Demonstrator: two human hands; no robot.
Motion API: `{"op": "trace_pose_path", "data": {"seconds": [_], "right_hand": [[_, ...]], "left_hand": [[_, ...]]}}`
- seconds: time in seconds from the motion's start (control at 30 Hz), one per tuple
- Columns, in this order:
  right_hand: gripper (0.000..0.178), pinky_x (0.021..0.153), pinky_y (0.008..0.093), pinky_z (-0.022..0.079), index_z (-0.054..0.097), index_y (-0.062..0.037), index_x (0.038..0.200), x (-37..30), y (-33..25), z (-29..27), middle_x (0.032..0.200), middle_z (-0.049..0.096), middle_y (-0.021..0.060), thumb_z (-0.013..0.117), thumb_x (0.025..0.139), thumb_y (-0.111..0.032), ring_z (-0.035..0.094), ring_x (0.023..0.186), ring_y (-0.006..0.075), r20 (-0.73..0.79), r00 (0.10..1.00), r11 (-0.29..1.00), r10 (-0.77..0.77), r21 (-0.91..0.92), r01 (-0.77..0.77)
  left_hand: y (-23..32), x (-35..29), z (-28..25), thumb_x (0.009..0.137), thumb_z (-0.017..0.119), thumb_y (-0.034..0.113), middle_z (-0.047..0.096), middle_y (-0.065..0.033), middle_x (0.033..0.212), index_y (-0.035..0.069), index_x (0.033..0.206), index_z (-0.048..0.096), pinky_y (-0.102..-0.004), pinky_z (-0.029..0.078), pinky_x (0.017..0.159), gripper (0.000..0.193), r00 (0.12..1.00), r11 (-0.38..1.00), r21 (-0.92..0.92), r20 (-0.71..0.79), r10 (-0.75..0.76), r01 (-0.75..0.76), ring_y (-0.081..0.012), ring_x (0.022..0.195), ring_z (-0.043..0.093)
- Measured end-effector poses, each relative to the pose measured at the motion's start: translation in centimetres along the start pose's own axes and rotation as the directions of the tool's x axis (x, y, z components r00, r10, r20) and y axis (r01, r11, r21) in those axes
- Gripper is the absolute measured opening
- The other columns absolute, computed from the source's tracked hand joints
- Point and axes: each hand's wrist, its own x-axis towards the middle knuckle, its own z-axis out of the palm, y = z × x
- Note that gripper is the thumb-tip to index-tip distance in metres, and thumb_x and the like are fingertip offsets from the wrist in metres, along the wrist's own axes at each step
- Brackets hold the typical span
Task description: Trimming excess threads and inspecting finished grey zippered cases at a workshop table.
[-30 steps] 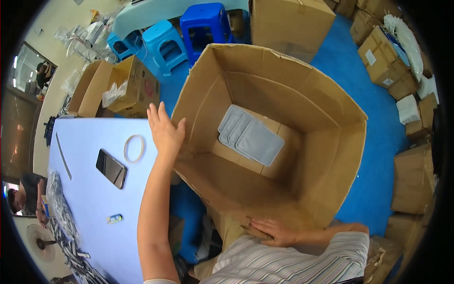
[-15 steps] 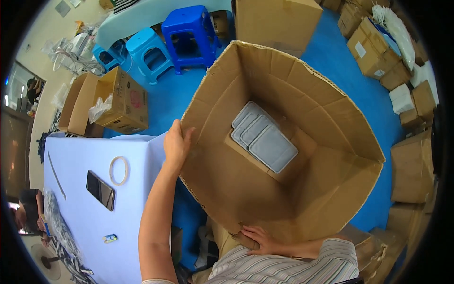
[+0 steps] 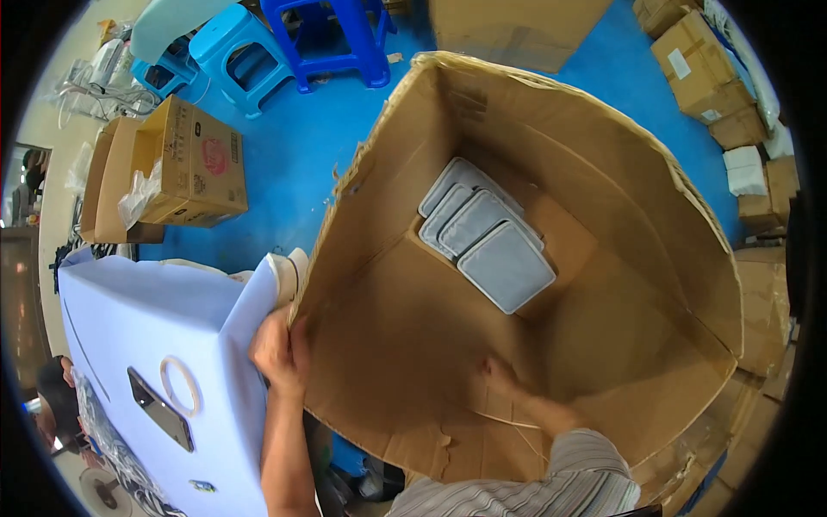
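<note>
A large open cardboard box (image 3: 379, 345) stands in front of me, its walls bowed outward. My left hand (image 3: 282, 351) is closed around the top edge of its left wall, with the thumb on the inside. My right hand (image 3: 500, 376) reaches over the near wall into the box. It is smeared by motion and dim, so its fingers cannot be made out. Several flat grey padded rectangles with rounded corners (image 3: 506, 267) lie overlapping on the box's floor, beyond the right hand and apart from it.
To the left, a table with a pale cloth (image 3: 129, 297) bears a phone (image 3: 162, 409), a tape ring (image 3: 179, 386) and a small packet (image 3: 202, 486). Farther off stand an open carton (image 3: 202, 168) and blue stools (image 3: 323, 43). Stacked cartons (image 3: 762, 297) line the right side.
My right hand has left the near edge and gone into the box. The box's left wall and my left hand sit lower in view. The grey pieces appear more fanned out.
</note>
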Motion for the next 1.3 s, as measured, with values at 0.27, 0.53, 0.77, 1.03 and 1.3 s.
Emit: {"op": "trace_pose_path", "data": {"seconds": [0.27, 0.53, 0.77, 1.03, 1.3], "right_hand": [[0.067, 0.094, 0.0406, 0.038, 0.038, -0.0012, 0.124, 27.1, -0.6, -15.5, 0.121, 0.043, 0.0225, 0.070, 0.071, -0.027, 0.043, 0.110, 0.0393, -0.627, 0.771, 0.992, -0.107, -0.119, 0.041], [0.095, 0.097, 0.0598, 0.029, 0.010, -0.0205, 0.141, 30.2, 10.6, -19.1, 0.145, 0.019, 0.0103, 0.070, 0.068, -0.021, 0.027, 0.129, 0.0369, -0.604, 0.729, 0.905, 0.322, -0.030, -0.425], [0.073, 0.084, 0.0425, 0.045, 0.027, -0.0162, 0.135, 30.0, 2.6, -19.7, 0.116, 0.050, 0.0131, 0.064, 0.072, -0.017, 0.052, 0.104, 0.0316, -0.600, 0.767, 0.832, 0.228, -0.288, -0.473], [0.062, 0.093, 0.0467, 0.035, 0.060, -0.0173, 0.107, 29.0, 1.3, -21.5, 0.119, 0.047, 0.0116, 0.072, 0.057, -0.052, 0.045, 0.109, 0.0314, -0.303, 0.908, 0.774, -0.288, -0.632, 0.035], [0.089, 0.105, 0.0356, 0.027, 0.026, -0.0014, 0.136, 34.3, 0.6, -22.9, 0.144, 0.015, 0.0228, 0.061, 0.073, -0.054, 0.023, 0.131, 0.0350, -0.439, 0.848, 0.952, -0.298, -0.201, 0.230]], "left_hand": [[1.5, 0.0, -0.2, 0.075, 0.055, -0.003, 0.063, -0.0195, 0.079, -0.007, 0.086, 0.058, -0.0364, 0.049, 0.067, 0.013, 0.995, 0.999, 0.007, 0.087, -0.053, 0.053, -0.0327, 0.070, 0.062], [0.5, -2.1, 0.6, 0.084, 0.051, 0.000, 0.060, -0.0100, 0.086, -0.009, 0.101, 0.054, -0.0270, 0.043, 0.066, 0.020, 0.998, 0.997, 0.050, -0.032, -0.058, 0.060, -0.0167, 0.075, 0.054], [2.0, -0.4, -0.3, 0.080, 0.057, 0.011, 0.061, -0.0147, 0.072, -0.005, 0.087, 0.058, -0.0319, 0.042, 0.056, 0.017, 0.990, 0.985, 0.097, -0.009, -0.141, 0.142, -0.0253, 0.060, 0.057], [2.0, -1.6, -1.7, 0.083, 0.053, 0.008, 0.059, -0.0087, 0.082, -0.004, 0.097, 0.057, -0.0288, 0.042, 0.069, 0.019, 0.970, 0.965, 0.153, 0.084, -0.230, 0.215, -0.0185, 0.073, 0.054], [1.3, -3.0, -1.3, 0.077, 0.066, 0.012, 0.062, -0.0142, 0.074, 0.002, 0.087, 0.063, -0.0339, 0.048, 0.056, 0.014, 0.985, 0.969, 0.176, -0.047, -0.166, 0.171, -0.0279, 0.064, 0.061]]}}
